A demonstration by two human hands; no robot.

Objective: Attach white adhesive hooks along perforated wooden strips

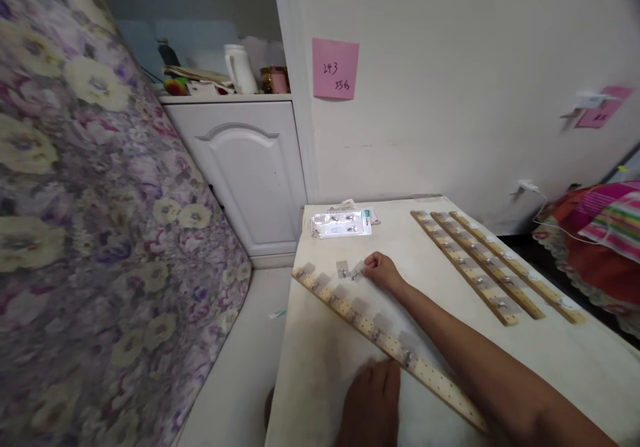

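A: State the condition of the right hand [383, 272]

B: On my feed its fingers are pinched narrow at the edge of a clear plastic tab [359, 269] with a small metal fitting [355, 276]. I cannot tell whether the tab is lifted off the worktop [320, 347]. A second clear tab [342, 268] lies just left of it

A: And the left hand [371, 400]?

B: I find it back-up at the near edge of the perforated wooden strip [427, 373], fingers close together; I cannot tell whether they press on the wood. Six clear tabs [383, 323] stand along that strip's farther stretch

A: Remaining items?

B: I record three tabbed wooden strips [484, 260] side by side at the right, and a clear blister pack [345, 224] near the far edge
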